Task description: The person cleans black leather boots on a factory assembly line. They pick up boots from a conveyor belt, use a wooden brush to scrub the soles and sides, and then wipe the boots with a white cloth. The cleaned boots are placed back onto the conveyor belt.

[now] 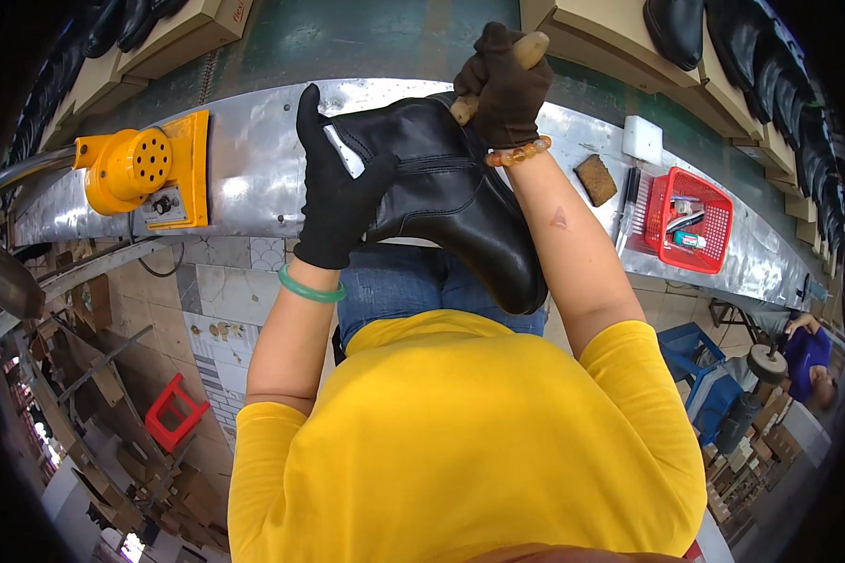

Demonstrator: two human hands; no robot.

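Note:
A black leather ankle boot (441, 178) lies tilted at the near edge of the metal bench, its toe pointing down towards my lap. My left hand (343, 183), in a black glove, grips the boot at its shaft end. The thumb presses on the leather and a finger stretches upward; something white shows at the shaft opening. My right hand (507, 89), in a dark brown glove, is closed round a pale wooden handle (532, 50). Its lower end comes down at the boot's far edge. What sort of tool it belongs to, I cannot tell.
A yellow machine (145, 174) stands on the metal bench (244, 159) at left. To the right are a brown block (595, 180), a white block (642, 139), a black-handled tool (629, 202) and a red basket (690, 220) of small items. Boxes (629, 47) with black footwear line the back.

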